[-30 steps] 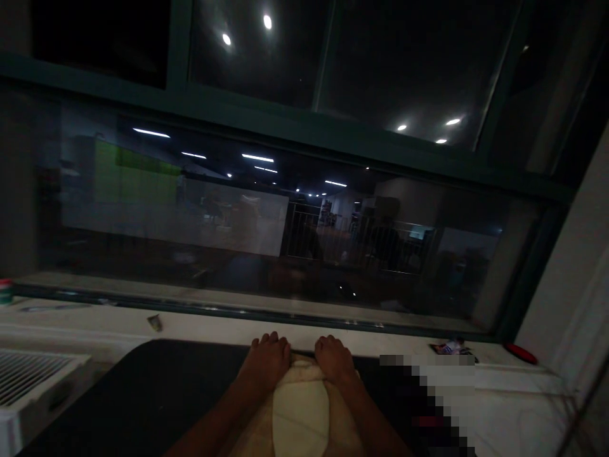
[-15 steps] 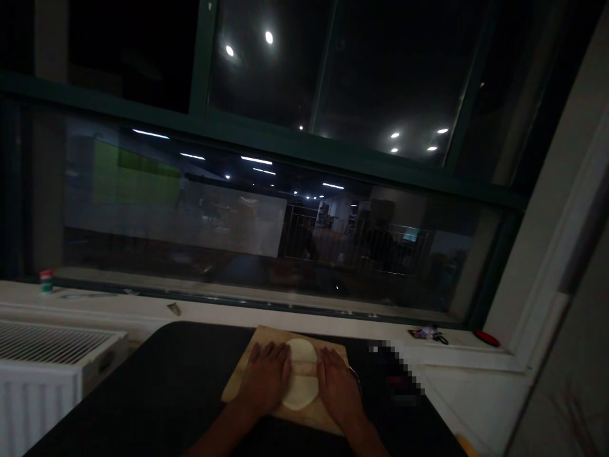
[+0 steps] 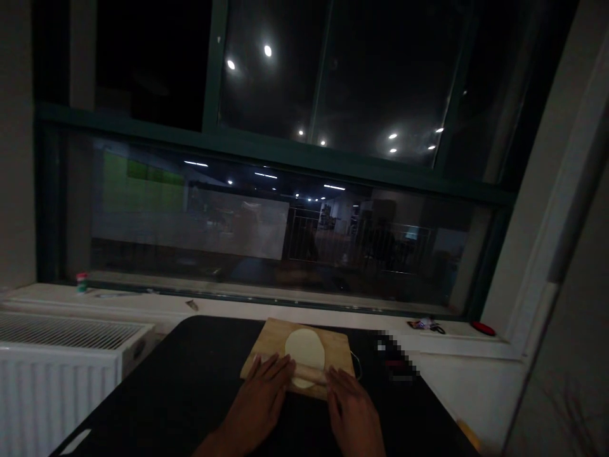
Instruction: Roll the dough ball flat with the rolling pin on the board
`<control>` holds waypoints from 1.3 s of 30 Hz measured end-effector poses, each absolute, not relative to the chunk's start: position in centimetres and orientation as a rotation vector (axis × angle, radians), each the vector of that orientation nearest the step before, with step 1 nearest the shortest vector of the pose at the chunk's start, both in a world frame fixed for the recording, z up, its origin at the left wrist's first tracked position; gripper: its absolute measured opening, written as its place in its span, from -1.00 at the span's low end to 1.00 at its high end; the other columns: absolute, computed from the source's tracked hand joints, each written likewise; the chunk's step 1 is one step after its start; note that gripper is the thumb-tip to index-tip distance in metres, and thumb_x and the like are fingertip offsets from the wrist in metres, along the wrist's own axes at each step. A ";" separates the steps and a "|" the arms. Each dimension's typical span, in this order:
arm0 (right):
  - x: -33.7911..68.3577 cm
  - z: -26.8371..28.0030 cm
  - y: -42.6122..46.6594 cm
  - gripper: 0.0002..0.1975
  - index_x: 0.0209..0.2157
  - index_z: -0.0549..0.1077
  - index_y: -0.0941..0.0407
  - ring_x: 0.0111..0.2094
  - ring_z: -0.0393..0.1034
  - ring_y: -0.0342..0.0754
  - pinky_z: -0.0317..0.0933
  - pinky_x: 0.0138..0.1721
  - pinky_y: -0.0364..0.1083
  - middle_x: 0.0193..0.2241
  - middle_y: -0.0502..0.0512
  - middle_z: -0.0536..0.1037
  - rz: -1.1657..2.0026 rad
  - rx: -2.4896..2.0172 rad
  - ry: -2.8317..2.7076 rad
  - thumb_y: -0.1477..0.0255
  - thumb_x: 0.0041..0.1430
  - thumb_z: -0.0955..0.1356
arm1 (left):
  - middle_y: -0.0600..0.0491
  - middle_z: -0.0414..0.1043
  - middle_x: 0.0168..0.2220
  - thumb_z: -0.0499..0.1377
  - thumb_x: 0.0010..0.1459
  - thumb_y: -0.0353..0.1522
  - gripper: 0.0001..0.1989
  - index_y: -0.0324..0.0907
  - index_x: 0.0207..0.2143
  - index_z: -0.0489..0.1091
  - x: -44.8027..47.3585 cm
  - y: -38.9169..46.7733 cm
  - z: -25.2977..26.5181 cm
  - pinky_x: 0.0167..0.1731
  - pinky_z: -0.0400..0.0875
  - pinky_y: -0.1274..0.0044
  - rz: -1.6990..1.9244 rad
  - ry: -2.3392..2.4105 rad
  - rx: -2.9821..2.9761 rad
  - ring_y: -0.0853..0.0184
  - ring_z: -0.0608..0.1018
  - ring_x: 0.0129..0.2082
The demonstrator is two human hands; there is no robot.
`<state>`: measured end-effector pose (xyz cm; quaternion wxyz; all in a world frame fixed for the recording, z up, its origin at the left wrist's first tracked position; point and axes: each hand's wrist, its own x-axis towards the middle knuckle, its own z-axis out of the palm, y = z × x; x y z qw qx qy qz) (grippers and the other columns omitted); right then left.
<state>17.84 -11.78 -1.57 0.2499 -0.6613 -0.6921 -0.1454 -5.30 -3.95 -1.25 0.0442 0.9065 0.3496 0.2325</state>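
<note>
A dim room faced a wide dark window (image 3: 285, 209) with a green frame, its glass reflecting ceiling lights. Below it ran one pale sill (image 3: 143, 303), and at the left stood one white ribbed radiator (image 3: 61, 368). One black table (image 3: 190, 393), smooth and rounded at its far corner, filled the foreground.

On the table lay one rectangular wooden board (image 3: 269, 339), light in colour. On it rested one flat oval of pale dough (image 3: 304, 348), smooth on top. One wooden rolling pin (image 3: 309, 373), a slim cylinder, lay across the near end of the dough.

Two hands worked the pin. The left hand (image 3: 259, 403) lay flat with fingers spread, its fingertips pressing on the pin's left end. The right hand (image 3: 354, 409) lay flat the same way, fingers extended onto the pin's right end. Neither hand was closed around it; both were open palms pressing down.

On the sill sat one small jar (image 3: 82, 282) with a red and green band at the far left, one small scrap (image 3: 191, 305), one bunch of small dark items (image 3: 427, 325) and one red disc (image 3: 483, 328) at the right.
</note>
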 end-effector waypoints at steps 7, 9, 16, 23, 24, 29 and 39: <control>18.6 -3.5 -10.8 -0.63 0.02 0.51 0.08 0.05 0.43 0.06 0.33 0.08 0.02 0.03 0.09 0.52 -0.533 -1.769 -1.936 0.39 0.29 0.20 | 0.19 0.22 0.28 -0.06 0.38 -0.30 -0.53 0.22 0.29 0.07 -5.4 -3.5 -1.8 0.28 0.03 0.04 0.781 1.060 2.783 0.21 0.27 0.26; 18.9 -4.2 -10.0 -0.61 0.07 0.47 0.10 0.09 0.39 0.07 0.32 0.10 0.00 0.08 0.09 0.47 -0.560 -1.752 -1.980 0.37 0.28 0.21 | 0.19 0.19 0.29 -0.07 0.38 -0.28 -0.52 0.23 0.31 0.02 -5.4 -3.0 -1.8 0.28 0.03 0.04 0.754 1.031 2.796 0.21 0.26 0.27; 18.9 -3.0 -7.9 -0.50 0.20 0.31 0.19 0.24 0.16 0.04 0.14 0.23 0.03 0.23 0.12 0.25 -0.377 -1.906 -1.995 0.28 0.39 0.07 | 0.21 0.04 0.34 -0.14 0.39 -0.28 -0.50 0.16 0.35 -0.08 -4.8 -0.7 -0.4 0.30 -0.08 0.06 0.592 0.970 2.816 0.23 0.14 0.32; 19.8 -0.7 -2.9 -0.46 0.18 0.34 0.20 0.26 0.14 0.06 -0.03 0.29 0.12 0.20 0.18 0.33 -0.181 -1.990 -2.013 0.33 0.41 -0.01 | 0.05 0.18 0.29 -0.24 0.40 -0.19 -0.50 -0.05 0.29 0.15 -2.5 4.1 -0.4 0.29 0.03 0.19 0.510 1.042 2.800 0.22 0.24 0.28; 20.0 -0.5 -1.8 -0.45 0.17 0.36 0.19 0.25 0.17 0.06 -0.03 0.29 0.12 0.18 0.18 0.35 -0.165 -1.988 -2.010 0.34 0.41 -0.03 | 0.03 0.18 0.29 -0.27 0.41 -0.17 -0.48 -0.05 0.29 0.15 -2.0 5.0 -0.5 0.28 0.05 0.19 0.502 1.065 2.790 0.21 0.24 0.28; 21.2 -0.1 3.2 -0.47 0.16 0.37 0.16 0.22 0.22 0.06 0.06 0.24 0.15 0.17 0.20 0.37 -0.084 -2.021 -2.021 0.36 0.40 -0.02 | -0.02 0.10 0.33 -0.32 0.39 -0.10 -0.42 -0.06 0.30 0.15 -0.1 8.9 -0.4 0.24 0.03 0.04 0.396 1.244 2.760 0.07 0.15 0.32; 21.1 -2.4 0.9 -0.50 0.18 0.34 0.28 0.27 0.13 0.06 0.01 0.28 0.05 0.22 0.28 0.28 -0.312 -2.033 -1.956 0.43 0.32 0.09 | -0.03 0.02 0.36 -0.19 0.36 -0.18 -0.46 -0.09 0.33 0.08 -0.3 7.2 -0.6 0.28 -0.13 0.02 0.519 1.330 2.807 0.06 0.04 0.35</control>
